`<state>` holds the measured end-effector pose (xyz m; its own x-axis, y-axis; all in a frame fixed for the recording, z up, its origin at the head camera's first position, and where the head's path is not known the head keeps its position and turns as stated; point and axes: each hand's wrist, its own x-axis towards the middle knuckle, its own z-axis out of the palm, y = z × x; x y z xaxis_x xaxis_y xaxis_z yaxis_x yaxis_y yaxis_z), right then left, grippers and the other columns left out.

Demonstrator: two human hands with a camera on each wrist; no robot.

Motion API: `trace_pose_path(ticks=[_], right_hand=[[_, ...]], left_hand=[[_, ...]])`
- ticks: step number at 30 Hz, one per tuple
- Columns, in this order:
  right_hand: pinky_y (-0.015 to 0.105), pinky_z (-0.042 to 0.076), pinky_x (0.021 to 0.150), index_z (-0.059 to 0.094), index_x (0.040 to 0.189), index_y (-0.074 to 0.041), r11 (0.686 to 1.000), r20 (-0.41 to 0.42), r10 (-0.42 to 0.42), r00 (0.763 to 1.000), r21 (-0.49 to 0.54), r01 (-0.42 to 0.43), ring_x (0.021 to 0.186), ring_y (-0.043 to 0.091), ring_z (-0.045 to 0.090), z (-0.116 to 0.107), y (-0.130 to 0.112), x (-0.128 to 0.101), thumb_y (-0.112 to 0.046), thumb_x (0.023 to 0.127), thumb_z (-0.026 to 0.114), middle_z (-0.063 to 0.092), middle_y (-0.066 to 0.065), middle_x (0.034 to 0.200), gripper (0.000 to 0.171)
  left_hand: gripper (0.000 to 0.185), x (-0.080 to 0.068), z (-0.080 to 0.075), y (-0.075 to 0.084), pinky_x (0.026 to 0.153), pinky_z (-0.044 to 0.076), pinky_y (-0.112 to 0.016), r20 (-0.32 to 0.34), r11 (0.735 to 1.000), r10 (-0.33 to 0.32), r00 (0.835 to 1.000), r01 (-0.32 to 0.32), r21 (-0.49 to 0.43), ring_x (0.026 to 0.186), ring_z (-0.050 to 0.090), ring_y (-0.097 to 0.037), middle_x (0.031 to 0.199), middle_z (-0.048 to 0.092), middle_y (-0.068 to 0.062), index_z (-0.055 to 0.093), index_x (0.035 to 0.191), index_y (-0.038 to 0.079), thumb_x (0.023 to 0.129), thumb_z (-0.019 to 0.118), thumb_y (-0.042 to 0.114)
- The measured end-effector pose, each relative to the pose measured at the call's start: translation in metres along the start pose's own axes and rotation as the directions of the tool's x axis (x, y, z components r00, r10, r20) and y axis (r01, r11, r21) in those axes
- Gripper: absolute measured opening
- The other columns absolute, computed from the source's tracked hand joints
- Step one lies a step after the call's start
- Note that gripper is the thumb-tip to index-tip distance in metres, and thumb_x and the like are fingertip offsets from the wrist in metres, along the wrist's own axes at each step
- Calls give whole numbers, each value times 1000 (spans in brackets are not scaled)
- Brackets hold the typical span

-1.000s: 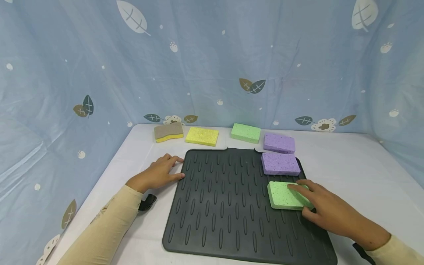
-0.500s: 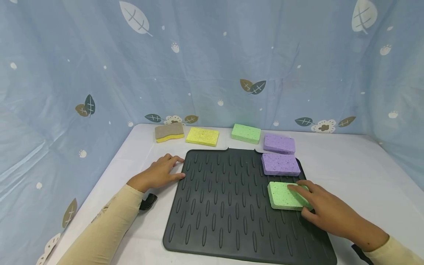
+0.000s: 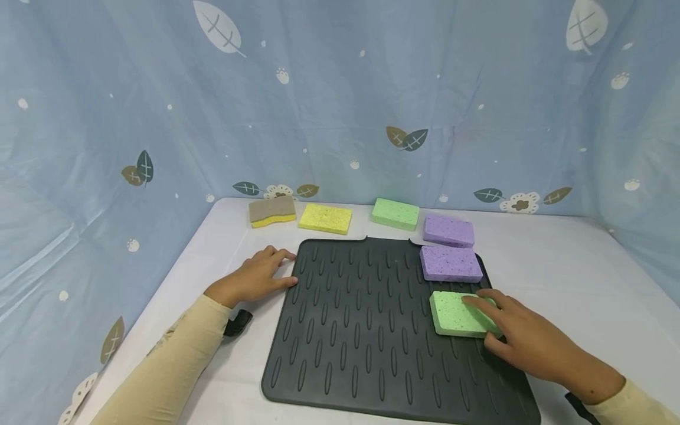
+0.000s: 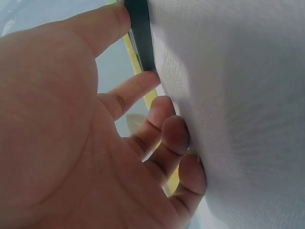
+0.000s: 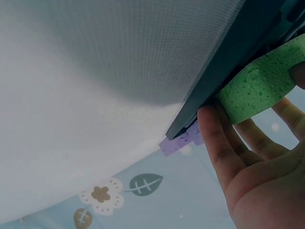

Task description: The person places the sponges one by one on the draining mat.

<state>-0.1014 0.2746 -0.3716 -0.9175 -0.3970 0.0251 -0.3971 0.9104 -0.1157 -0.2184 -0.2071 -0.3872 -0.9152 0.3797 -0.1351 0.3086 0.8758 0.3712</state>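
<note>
Right hand is resting on the near green sponge, which is lying flat on the black mat at its right side, just near of the purple sponge. Fingers are lying loosely spread over the sponge's top and right edge; the right wrist view shows the fingers wrapping its side, thumb out of sight, so whether the grasp is closing cannot be told.

Left hand is lying on the white table at the mat's left edge, fingers slightly curled and apart, fingertips touching the cloth, thumb against the mat rim. It is holding nothing.

Judgement: the step in hand appears to be setting or squaring the green sponge in its spot on the mat. Next move would call for keeping it aligned with the purple one, the left hand steadying the mat.

Far row off the mat: brown-yellow sponge, yellow sponge, second green sponge, second purple sponge.
</note>
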Motion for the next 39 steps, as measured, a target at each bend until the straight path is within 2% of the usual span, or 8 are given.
trace_pose_path(ticks=[12,17,21,25,31,35,37,39], right_hand=[[39,50,71,49,147,-24,1000,12,-6,1000,-5,6,113,29,61,-2,2,-1,-15,87,69,53,15,138,64],[36,49,67,49,146,-27,1000,20,-21,1000,-2,21,107,24,62,-8,4,-1,-28,90,73,52,11,140,61],[47,55,75,54,142,-23,999,-31,-43,999,-12,42,111,29,63,-13,7,0,-44,92,71,54,10,136,56],[56,53,83,57,139,-18,998,-78,-51,996,-49,48,116,36,59,-18,10,4,-46,94,67,55,15,136,54],[61,49,90,57,140,-14,990,-183,-108,977,-112,89,123,41,55,-24,19,17,-35,91,72,53,20,140,55],[63,46,92,53,142,-9,995,-191,-95,977,-9,95,126,43,51,-28,29,29,-17,94,69,50,21,143,52],[59,48,90,51,143,-7,993,-196,-90,976,55,103,124,41,52,-31,34,35,-5,94,66,50,20,142,51],[48,50,84,51,142,-7,987,-209,-87,974,112,112,118,36,56,-34,38,42,6,92,62,52,19,139,53]], left_hand=[[62,-1,-1,1,96,43,-54,1,1000,-4,1000,4,-8,115,52,-30,125,53,-14,48,145,17,95,65,49],[62,-1,-2,1,97,42,-54,5,1000,-6,1000,6,-11,115,52,-30,125,53,-14,49,145,16,94,65,49],[62,-1,-2,1,97,42,-54,6,1000,-7,1000,7,-10,115,52,-30,125,53,-14,49,145,17,95,65,49],[61,-2,-2,1,97,43,-54,2,1000,-5,1000,5,-7,115,52,-30,125,53,-14,49,145,16,95,65,49],[61,-1,-2,0,96,43,-55,-1,1000,-2,1000,2,-4,115,52,-30,125,53,-14,49,144,16,95,64,49],[62,-1,-1,-1,95,43,-55,0,1000,2,1000,-2,1,115,53,-30,124,54,-14,49,144,16,95,64,49],[62,0,-1,-1,95,43,-55,0,1000,4,1000,-4,1,114,53,-30,124,54,-14,49,145,16,95,64,50],[62,0,-1,-1,95,43,-55,0,1000,2,1000,-2,5,114,53,-29,124,54,-14,49,145,16,95,64,50]])
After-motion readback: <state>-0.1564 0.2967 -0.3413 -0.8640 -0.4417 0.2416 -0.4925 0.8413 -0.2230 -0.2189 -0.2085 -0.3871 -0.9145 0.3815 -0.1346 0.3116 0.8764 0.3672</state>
